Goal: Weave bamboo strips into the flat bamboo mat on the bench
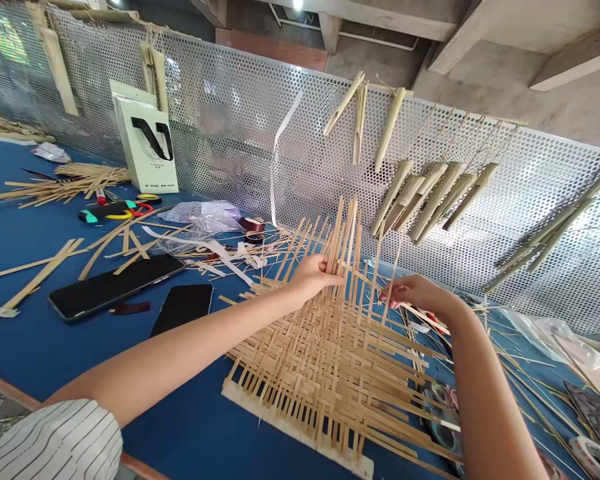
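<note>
Above the coarsely woven mat (300,353), left fingers (331,281) clasp slim, flat strips (349,233).

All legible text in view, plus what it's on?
"V" (stylised, may be a U): large black mark on the bag.
Small line under it, same bag: too small to read surely.
Bottom line, same bag: too small to read.
Patch on the mesh: blurred, unreadable.
Nothing else legible.

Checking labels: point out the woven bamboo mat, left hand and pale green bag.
Woven bamboo mat (307,350): head view, middle of the weave.
Left hand (311,277): head view, middle of the hand.
Pale green bag (143,145): head view, front panel.
</note>
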The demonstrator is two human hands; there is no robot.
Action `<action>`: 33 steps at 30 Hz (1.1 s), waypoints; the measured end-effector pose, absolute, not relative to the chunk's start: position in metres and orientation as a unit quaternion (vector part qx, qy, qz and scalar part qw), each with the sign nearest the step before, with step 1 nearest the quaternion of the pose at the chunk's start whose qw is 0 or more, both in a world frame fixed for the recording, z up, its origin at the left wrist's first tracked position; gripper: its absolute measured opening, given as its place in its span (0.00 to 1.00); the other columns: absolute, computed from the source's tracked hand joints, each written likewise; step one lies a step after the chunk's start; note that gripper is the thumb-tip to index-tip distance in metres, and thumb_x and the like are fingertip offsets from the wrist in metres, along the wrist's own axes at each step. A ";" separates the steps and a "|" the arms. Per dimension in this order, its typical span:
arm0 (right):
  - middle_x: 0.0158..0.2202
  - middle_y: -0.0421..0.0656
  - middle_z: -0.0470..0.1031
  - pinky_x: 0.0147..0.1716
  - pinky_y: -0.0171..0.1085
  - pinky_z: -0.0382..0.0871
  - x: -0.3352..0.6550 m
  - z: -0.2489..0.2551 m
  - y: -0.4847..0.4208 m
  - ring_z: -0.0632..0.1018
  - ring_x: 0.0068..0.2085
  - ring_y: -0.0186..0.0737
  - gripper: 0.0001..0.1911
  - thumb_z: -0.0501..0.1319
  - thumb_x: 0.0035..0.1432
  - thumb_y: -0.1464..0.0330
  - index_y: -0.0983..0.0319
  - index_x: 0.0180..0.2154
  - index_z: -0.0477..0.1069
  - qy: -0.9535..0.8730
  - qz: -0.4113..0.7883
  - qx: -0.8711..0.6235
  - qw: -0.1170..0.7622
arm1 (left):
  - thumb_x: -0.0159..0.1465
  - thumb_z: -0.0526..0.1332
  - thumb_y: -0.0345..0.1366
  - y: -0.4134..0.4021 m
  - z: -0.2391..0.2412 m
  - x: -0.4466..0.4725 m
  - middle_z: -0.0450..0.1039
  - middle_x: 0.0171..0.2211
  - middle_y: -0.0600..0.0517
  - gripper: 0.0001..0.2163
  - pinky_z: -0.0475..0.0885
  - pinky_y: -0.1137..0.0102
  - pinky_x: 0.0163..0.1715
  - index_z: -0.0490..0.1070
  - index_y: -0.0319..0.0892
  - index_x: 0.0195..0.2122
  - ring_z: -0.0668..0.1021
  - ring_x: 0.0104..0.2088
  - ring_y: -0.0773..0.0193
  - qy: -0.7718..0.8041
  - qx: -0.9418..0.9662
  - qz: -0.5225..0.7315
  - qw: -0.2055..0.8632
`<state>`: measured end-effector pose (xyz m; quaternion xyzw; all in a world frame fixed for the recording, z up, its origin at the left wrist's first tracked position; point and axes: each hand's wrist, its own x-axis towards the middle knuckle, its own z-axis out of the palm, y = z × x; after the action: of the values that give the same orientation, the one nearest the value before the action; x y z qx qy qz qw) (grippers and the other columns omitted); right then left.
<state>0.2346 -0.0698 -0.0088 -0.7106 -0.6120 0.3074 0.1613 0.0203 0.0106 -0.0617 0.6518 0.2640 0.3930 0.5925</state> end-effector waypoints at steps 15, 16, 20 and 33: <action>0.30 0.41 0.77 0.37 0.39 0.68 0.235 -0.006 -0.072 0.75 0.33 0.42 0.07 0.57 0.39 0.70 0.59 0.23 0.73 -0.627 0.321 -0.687 0.181 | 0.45 0.67 0.28 0.008 -0.058 0.020 0.73 0.28 0.50 0.11 0.66 0.71 0.31 0.68 0.37 0.30 0.74 0.29 0.67 0.256 0.628 0.401 0.616; 0.29 0.41 0.76 0.37 0.39 0.68 0.236 -0.006 -0.073 0.75 0.33 0.42 0.07 0.57 0.40 0.69 0.59 0.23 0.73 -0.628 0.318 -0.686 0.183 | 0.45 0.67 0.29 0.009 -0.058 0.020 0.73 0.28 0.51 0.11 0.66 0.71 0.30 0.68 0.37 0.30 0.74 0.29 0.67 0.257 0.627 0.401 0.616; 0.27 0.41 0.76 0.37 0.39 0.68 0.237 -0.002 -0.077 0.75 0.33 0.42 0.06 0.59 0.43 0.67 0.59 0.25 0.73 -0.631 0.299 -0.688 0.198 | 0.45 0.67 0.30 0.011 -0.061 0.019 0.72 0.26 0.52 0.09 0.65 0.72 0.28 0.69 0.38 0.27 0.73 0.26 0.69 0.252 0.635 0.401 0.610; 0.27 0.39 0.75 0.39 0.38 0.67 0.245 0.003 -0.080 0.76 0.34 0.41 0.12 0.64 0.43 0.58 0.59 0.29 0.73 -0.634 0.304 -0.662 0.259 | 0.44 0.68 0.32 0.010 -0.061 0.019 0.72 0.26 0.52 0.11 0.61 0.73 0.23 0.68 0.38 0.27 0.72 0.24 0.69 0.263 0.640 0.408 0.596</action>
<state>0.2453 -0.0801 0.0028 -0.6617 -0.6343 0.3043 0.2593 0.0193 0.0101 -0.0610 0.6400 0.2633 0.4079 0.5955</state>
